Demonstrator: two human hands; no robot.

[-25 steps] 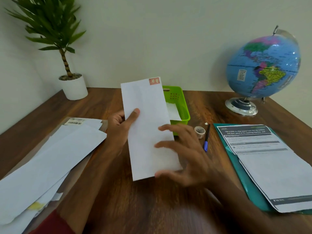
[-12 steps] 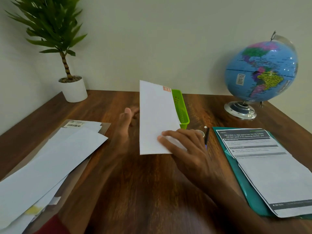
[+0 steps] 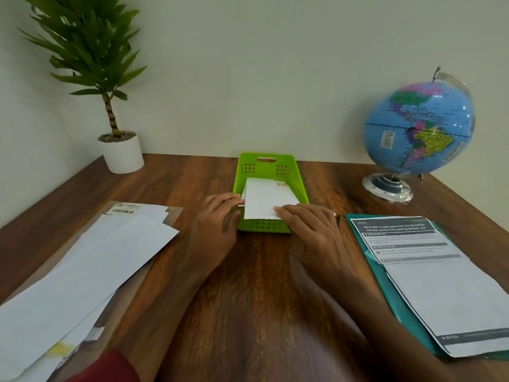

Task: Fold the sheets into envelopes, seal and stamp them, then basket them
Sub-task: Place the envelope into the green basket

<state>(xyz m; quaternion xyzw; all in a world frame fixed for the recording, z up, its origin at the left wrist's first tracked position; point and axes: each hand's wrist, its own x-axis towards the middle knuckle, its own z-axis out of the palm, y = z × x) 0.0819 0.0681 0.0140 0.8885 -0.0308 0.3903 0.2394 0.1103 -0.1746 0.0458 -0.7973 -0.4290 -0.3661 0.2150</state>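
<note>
A white stamped envelope (image 3: 265, 199) lies in the green plastic basket (image 3: 266, 164) at the table's middle, its near end sticking out over the basket's front rim. A small orange stamp (image 3: 281, 184) shows on its far corner. Another white edge peeks out beneath it on the left. My left hand (image 3: 214, 224) touches the envelope's left edge with its fingertips. From the right, my right hand (image 3: 311, 230) lays its fingertips on the near right corner. Both hands have fairly straight fingers.
A pile of white envelopes and sheets (image 3: 82, 268) lies on a clear sleeve at the left. A printed sheet (image 3: 429, 277) on a teal folder (image 3: 391, 296) lies at the right. A globe (image 3: 418, 128) and a potted plant (image 3: 121, 153) stand at the back.
The envelope went from upright in both hands, forward and down into the green basket. My left hand, briefly off it, touches its left edge again.
</note>
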